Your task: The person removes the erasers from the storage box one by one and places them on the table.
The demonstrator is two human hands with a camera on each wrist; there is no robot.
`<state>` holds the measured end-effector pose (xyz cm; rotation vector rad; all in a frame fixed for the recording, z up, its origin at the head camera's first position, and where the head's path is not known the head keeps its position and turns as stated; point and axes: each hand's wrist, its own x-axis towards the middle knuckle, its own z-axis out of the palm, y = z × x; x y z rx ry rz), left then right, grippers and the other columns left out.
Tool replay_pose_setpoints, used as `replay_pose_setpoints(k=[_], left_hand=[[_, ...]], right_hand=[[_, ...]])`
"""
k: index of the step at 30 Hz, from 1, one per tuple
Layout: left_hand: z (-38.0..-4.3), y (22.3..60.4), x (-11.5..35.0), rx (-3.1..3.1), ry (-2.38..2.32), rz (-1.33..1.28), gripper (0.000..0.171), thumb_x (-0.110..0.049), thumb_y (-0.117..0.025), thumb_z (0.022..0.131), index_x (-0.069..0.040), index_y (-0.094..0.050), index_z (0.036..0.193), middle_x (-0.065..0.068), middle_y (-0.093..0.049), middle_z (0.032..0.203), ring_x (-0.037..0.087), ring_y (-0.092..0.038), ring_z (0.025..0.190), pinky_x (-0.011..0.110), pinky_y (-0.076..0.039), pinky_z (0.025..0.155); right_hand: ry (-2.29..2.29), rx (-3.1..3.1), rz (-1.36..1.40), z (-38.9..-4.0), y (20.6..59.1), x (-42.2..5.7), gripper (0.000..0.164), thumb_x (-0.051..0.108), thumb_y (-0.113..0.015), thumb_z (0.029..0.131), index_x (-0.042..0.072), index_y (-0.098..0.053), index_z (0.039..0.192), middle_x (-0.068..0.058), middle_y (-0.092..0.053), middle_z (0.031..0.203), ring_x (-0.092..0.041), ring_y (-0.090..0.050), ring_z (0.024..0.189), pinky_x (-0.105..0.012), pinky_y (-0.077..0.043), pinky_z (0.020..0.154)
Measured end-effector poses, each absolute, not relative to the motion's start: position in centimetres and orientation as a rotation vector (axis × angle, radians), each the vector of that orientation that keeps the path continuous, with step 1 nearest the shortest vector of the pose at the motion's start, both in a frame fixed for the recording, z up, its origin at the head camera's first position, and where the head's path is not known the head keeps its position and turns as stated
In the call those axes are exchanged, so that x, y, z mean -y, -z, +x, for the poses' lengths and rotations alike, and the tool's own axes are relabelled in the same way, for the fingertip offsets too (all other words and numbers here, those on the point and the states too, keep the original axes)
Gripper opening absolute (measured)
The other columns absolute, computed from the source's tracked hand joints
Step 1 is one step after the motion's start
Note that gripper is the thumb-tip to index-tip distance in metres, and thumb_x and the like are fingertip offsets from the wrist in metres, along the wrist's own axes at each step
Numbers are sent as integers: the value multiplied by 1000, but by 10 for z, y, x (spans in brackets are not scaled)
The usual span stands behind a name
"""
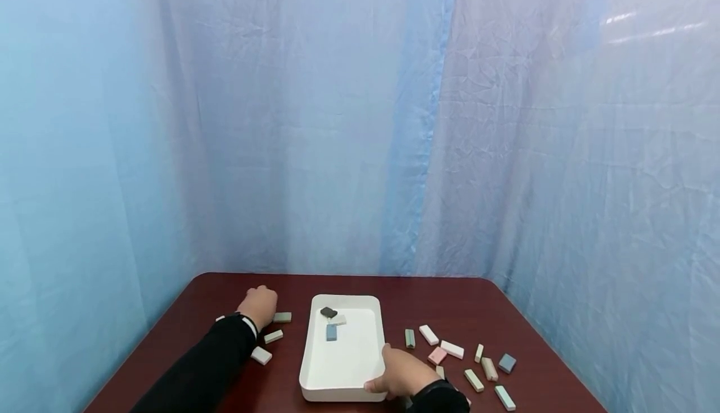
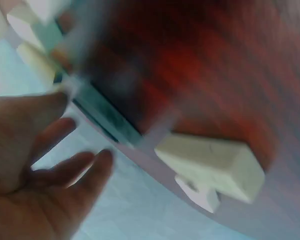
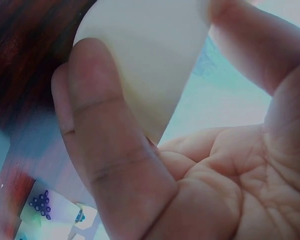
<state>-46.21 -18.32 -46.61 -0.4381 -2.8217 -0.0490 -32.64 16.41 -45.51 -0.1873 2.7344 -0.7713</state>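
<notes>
My right hand [image 1: 407, 372] grips the near right corner of a white rectangular tray [image 1: 343, 363]; in the right wrist view its fingers and thumb are on opposite sides of the pale wall [image 3: 145, 55]. Inside the tray lie a dark tile [image 1: 329, 312], a whitish tile [image 1: 338, 320] and a blue tile [image 1: 332, 333]. To the left of the tray, my left hand [image 1: 260, 305] reaches over the table among mahjong-like tiles. Its fingers are loosely bent and apart in the left wrist view, close to a green-sided tile [image 2: 106, 112]. Motion blurs that view.
Nearest the left forearm are a grey-green tile [image 1: 282, 317], a pale tile [image 1: 274, 336] and a white tile [image 1: 261, 355]. Right of the tray several tiles are scattered, among them a pink one [image 1: 437, 355] and a blue one [image 1: 507, 363]. Blue curtains [image 1: 337, 119] surround the dark red table [image 1: 450, 294].
</notes>
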Motion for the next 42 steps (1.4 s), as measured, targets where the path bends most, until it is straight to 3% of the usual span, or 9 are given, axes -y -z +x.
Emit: replay_pose_setpoints(k=[2,6,14,19,23,27,33,40,42], left_hand=[[-463,467,169,2816,78,-449,10,4,-63,100,1,-73,99,20,-67,96,37,-62,93,54,-54,90],[-460,460,128,2731,165,-589,19,3,-61,102,-2,-74,115,15,-66,109,32,-61,101,46,-53,93],[-437,456,72,2929,59,-890,25,-19,-72,102,-17,-77,126,2,-72,111,16,-67,99,33,-58,89],[-427,462,69,2965,-101,-885,16,-23,-73,102,-23,-79,116,5,-66,112,12,-61,82,28,-55,79],[-426,464,71,2916,-106,-928,6,-20,-73,102,-20,-78,99,3,-65,102,10,-55,77,26,-50,75],[-429,468,72,2863,-75,-987,18,-14,-73,101,-20,-74,84,-4,-65,84,10,-53,76,26,-46,74],[-428,467,73,2859,-53,-1008,20,-12,-73,99,-19,-74,81,-6,-65,74,7,-48,65,25,-42,66],[-415,468,76,2882,-45,-1050,18,-15,-71,102,-20,-76,85,-8,-68,78,5,-51,66,24,-46,68],[-411,468,76,2868,-51,-1070,19,-14,-71,102,-20,-75,85,-7,-67,76,6,-49,65,24,-43,67]], right_hand=[[761,-2731,-188,-326,456,-165,83,32,-88,89,-12,-50,148,-31,-60,144,-43,-61,130,-64,-46,110],[756,-2732,-186,-327,457,-168,84,33,-88,89,-12,-49,149,-30,-64,136,-40,-65,121,-63,-48,108],[773,-2723,-216,-329,455,-161,84,34,-87,91,-11,-48,150,-31,-58,146,-44,-62,130,-63,-47,108],[808,-2714,-246,-327,456,-157,82,32,-87,91,-12,-49,148,-30,-61,141,-41,-65,121,-62,-49,105],[827,-2715,-232,-325,454,-156,82,31,-87,90,-12,-48,148,-29,-62,139,-38,-65,116,-61,-50,103],[806,-2721,-218,-326,454,-157,83,32,-87,90,-11,-48,149,-29,-60,143,-40,-64,122,-62,-49,105],[765,-2733,-199,-330,456,-157,85,35,-87,90,-10,-47,151,-30,-58,147,-43,-62,130,-63,-48,107],[805,-2708,-220,-329,458,-158,84,34,-86,91,-12,-47,149,-24,-69,116,-34,-69,97,-60,-50,103],[812,-2705,-232,-329,458,-158,84,33,-86,91,-13,-47,149,-23,-69,115,-31,-68,90,-59,-50,101]])
